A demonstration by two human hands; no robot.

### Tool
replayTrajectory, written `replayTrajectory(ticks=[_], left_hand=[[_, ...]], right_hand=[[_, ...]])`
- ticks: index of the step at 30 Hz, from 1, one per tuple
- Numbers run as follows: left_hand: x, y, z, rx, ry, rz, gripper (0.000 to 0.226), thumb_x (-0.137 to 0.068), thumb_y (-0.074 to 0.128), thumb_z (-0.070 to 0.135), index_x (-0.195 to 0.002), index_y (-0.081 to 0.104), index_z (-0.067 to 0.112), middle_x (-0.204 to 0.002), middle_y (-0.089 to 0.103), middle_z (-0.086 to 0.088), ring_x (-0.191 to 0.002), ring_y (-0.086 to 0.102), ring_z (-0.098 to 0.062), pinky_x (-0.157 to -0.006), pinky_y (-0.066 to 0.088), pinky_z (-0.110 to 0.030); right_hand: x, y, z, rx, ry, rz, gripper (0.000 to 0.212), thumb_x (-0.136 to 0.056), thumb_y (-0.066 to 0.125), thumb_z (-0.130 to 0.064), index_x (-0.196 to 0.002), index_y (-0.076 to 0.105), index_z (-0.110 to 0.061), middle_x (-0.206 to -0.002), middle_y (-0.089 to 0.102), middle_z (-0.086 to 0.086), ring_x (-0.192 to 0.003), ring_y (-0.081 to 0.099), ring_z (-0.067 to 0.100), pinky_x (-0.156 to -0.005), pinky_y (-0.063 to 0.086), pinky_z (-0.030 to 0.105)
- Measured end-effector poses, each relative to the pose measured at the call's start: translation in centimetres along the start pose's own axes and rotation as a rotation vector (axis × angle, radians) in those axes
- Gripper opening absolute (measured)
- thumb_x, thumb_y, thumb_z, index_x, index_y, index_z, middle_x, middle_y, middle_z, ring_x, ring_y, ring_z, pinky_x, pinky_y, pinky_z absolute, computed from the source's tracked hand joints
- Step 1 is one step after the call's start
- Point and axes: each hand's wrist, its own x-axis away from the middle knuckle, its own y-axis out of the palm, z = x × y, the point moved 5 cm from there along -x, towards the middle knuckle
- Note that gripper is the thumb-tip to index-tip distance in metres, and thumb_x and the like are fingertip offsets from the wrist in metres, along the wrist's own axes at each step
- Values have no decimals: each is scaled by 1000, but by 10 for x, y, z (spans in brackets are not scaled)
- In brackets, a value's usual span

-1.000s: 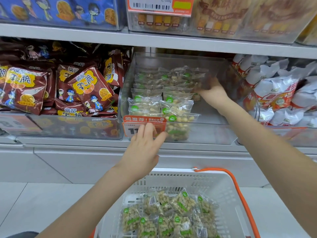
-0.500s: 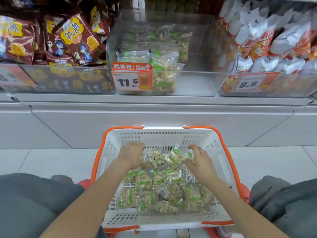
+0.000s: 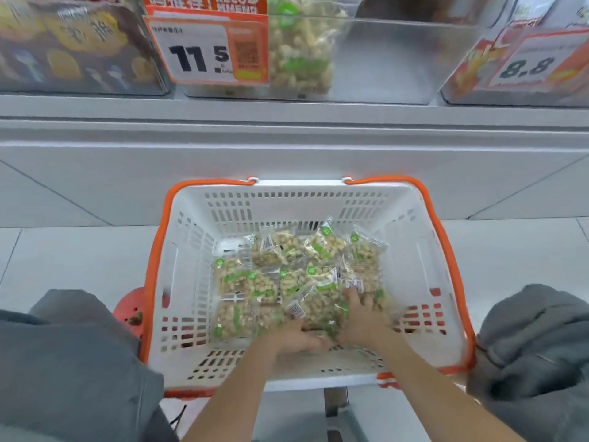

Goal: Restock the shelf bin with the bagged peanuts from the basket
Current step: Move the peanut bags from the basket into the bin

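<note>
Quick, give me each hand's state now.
Left hand: on the peanut bags, grip cannot be told.
Right hand: fingers spread on the bags, open.

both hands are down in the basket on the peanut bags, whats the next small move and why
Probably close both hands, left hand and right hand, round the near peanut bags and lift: they flank that cluster, and the shelf bin shows bare space.

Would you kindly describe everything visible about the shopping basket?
The shopping basket is white slotted plastic with orange handles folded down along its rim. It stands upright on the pale floor below the shelf. Bagged peanuts cover its bottom, where the left hand and right hand reach among them.
</note>
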Motion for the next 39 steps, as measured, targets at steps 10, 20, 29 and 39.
replayTrajectory(ticks=[10, 20, 29, 39], left_hand=[[13, -33, 13, -35, 212, 293, 18, -94, 53, 25, -77, 51, 17, -75, 51, 1, -67, 50, -14, -60, 38, -25], [159, -170, 93, 351, 395, 443, 30, -93, 55, 30, -121, 52, 21, -88, 58, 4, -63, 52, -11, -64, 55, -26], [239, -191, 122, 644, 573, 629, 22, -80, 72, 31, -97, 62, 21, -84, 70, -1, -76, 65, -15, -72, 57, -30], [230, -197, 136, 1136, 614, 465, 10, -81, 65, 23, -86, 65, 14, -80, 65, -6, -78, 62, -20, -66, 58, -38]], right_hand=[[16, -29, -11, -758, 31, 59, 103, -74, 80, -20, -147, 8, -13, -143, 37, 10, -118, 49, 25, -94, 46, 30], [103, -187, -76, -1023, -393, -48, 59, -81, 65, -3, -127, 37, -27, -69, 53, 4, -55, 44, 13, -58, 37, 30], [160, -254, -100, -602, -632, 182, 86, -60, 87, -37, -132, 40, -42, -124, 55, 3, -102, 63, 14, -85, 49, 23], [175, -266, -119, -572, -752, 531, 68, -68, 80, -38, -117, 33, -41, -93, 58, -17, -75, 61, 0, -69, 50, 23]])
